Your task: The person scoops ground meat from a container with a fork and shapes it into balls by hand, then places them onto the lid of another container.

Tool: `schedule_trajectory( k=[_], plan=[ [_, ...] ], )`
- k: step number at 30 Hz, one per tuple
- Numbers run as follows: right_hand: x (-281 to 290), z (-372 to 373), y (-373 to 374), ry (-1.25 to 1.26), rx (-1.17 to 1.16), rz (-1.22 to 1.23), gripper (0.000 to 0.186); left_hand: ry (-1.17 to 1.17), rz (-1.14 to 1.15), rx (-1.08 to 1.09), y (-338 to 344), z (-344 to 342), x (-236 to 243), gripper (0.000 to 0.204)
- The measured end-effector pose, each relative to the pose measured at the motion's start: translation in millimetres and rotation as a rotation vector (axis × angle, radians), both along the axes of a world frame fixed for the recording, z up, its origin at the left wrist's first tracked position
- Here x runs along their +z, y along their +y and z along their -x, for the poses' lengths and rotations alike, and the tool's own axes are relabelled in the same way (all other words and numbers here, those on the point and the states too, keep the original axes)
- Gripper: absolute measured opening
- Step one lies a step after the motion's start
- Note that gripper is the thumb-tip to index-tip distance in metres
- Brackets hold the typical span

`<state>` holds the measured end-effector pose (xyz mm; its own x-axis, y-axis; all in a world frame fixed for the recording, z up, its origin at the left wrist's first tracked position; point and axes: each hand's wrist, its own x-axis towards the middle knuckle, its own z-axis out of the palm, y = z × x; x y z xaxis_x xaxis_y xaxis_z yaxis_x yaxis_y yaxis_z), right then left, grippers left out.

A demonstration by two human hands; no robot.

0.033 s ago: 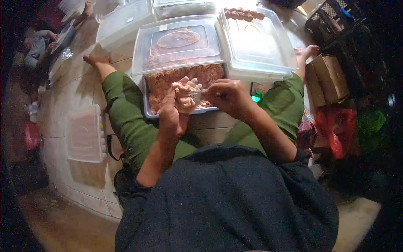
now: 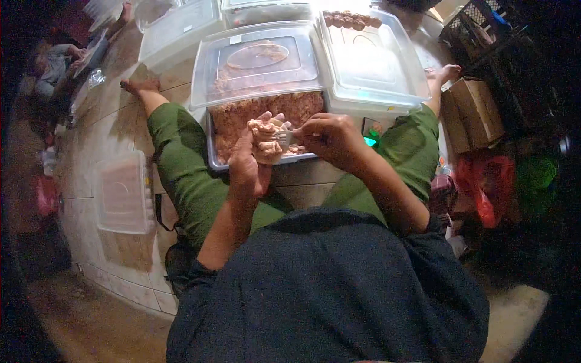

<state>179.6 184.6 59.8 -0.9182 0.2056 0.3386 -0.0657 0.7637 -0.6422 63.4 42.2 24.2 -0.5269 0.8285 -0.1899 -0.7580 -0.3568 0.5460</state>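
Note:
My left hand (image 2: 246,162) is cupped around a soft lump of pinkish-beige paste (image 2: 264,140), which seems to sit on a pale, thin round piece. From the right, a fork (image 2: 282,137) presses its tines into the lump. The fork's handle runs into my right hand (image 2: 330,134), whose fingers are pinched round it. Both hands are over the near edge of a plastic tub (image 2: 218,162) between my legs. Reddish-brown minced mixture (image 2: 239,115) fills the tub, and a clear lid (image 2: 257,63) covers its far part.
Right of the tub stands a translucent box (image 2: 375,66) with a row of brown lumps (image 2: 352,21) at its far end. More lidded boxes (image 2: 180,33) stand behind. A lid (image 2: 122,192) lies left of my leg. Cardboard (image 2: 474,115) and a red bag (image 2: 484,187) are at right.
The fork's tines have shifted slightly against the paste. Otherwise hands and tub look the same.

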Motion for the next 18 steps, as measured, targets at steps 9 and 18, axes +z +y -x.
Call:
schedule_trajectory(
  k=[9,18],
  plan=[
    [16.1,4.0,9.9,-0.065,-0.028,0.011,0.011,0.326,0.090,-0.095,-6.1,4.3,-5.3,0.045],
    [17.8,-4.1,13.9,-0.086,-0.143,0.143,0.009,-0.065,-0.161,-0.064,-4.9,9.6,-10.5,0.053]
  ],
)
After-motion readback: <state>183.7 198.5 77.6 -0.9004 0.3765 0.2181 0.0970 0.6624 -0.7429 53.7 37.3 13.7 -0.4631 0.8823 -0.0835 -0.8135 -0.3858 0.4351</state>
